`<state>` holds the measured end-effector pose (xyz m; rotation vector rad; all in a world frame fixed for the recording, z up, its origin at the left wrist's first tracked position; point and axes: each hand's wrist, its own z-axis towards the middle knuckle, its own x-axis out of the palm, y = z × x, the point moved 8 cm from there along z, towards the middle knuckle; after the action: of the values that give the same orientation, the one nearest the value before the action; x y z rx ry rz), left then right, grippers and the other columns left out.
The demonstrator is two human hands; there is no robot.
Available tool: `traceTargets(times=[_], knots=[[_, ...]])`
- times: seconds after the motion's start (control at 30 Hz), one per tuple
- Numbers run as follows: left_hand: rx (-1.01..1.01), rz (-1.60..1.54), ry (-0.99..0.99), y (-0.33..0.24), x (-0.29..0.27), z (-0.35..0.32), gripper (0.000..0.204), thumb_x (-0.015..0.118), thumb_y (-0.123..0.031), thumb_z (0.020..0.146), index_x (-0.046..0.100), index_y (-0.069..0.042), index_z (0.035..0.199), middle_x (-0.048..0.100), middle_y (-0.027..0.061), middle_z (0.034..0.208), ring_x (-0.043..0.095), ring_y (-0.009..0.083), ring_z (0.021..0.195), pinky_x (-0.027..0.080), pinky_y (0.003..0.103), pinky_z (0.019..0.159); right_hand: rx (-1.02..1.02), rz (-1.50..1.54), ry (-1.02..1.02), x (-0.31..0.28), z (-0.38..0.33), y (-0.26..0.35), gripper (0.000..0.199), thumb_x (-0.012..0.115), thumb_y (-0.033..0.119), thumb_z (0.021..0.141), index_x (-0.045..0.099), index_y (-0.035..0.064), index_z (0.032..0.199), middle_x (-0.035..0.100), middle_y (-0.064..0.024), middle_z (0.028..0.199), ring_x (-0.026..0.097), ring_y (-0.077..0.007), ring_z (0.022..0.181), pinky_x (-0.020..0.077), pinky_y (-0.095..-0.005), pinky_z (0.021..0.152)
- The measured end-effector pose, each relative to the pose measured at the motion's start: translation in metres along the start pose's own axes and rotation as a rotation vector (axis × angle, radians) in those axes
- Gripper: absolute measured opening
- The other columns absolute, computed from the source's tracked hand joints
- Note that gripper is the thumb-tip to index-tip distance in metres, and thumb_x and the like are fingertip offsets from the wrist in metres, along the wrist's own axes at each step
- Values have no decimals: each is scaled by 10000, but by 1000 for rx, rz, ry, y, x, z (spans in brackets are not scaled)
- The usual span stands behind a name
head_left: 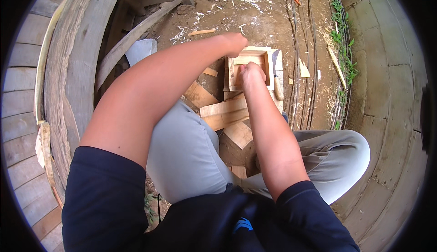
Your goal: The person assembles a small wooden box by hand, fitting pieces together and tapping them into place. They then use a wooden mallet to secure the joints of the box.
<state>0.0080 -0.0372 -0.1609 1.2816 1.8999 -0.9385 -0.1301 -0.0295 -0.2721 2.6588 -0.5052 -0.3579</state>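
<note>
An open-topped pale wooden box [267, 65] rests low in front of me, on boards. My left hand [234, 44] is curled at its far left corner, closed on the frame; its fingertips are hidden. My right hand [253, 72] is closed inside the box, over the left part of its interior. Whatever those fingers hold cannot be made out. Along the box's right side lies a knife [278, 88] with a wooden handle toward me and a dark blade pointing away.
Loose wood pieces [225, 112] lie between the box and my legs. Pale shavings [232, 2] litter the dirt ground. Thin dark rods [296, 56] run along the right, before a concrete block wall [378, 93]. Big weathered timbers [82, 47] stand at the left.
</note>
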Motion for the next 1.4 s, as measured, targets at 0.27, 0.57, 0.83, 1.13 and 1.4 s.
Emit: traceTargets(times=[0.27,0.57,0.83,1.13,1.4], knots=[[-17,0,-1,-4,-3,-3,560,638,44,840,615,-112,1377,680,172,1286,651,340,1195,535,422,1002,38,15,9,5,14,-1,161,648,-80,900,637,-49,1057,671,-187,1042,679,-297,805,597,-404,611],[-46,11,31,1,2,-3,530,627,47,851,623,-124,1353,678,166,1287,648,341,1196,534,433,995,-103,-149,151,-3,-15,9,108,667,-27,951,632,-88,1033,677,-198,993,697,-289,775,652,-421,704],[-15,46,22,-5,0,2,531,637,41,846,625,-134,1347,691,158,1264,657,340,1181,544,439,976,-246,-633,420,21,-8,18,30,684,-27,907,661,-36,924,670,-139,768,692,-235,674,621,-408,597],[-24,36,55,-1,-2,8,613,662,66,827,609,-139,1402,680,155,1298,654,322,1198,539,420,999,-2327,-1962,971,48,-62,38,169,561,90,931,722,61,971,731,-163,1093,726,-311,989,607,-405,850],[-13,-95,-47,15,4,5,584,718,58,823,637,-126,1370,695,178,1258,664,332,1178,538,413,1002,-2079,-1746,1242,57,-66,42,236,588,231,925,747,74,848,747,-169,925,737,-330,858,604,-435,812]])
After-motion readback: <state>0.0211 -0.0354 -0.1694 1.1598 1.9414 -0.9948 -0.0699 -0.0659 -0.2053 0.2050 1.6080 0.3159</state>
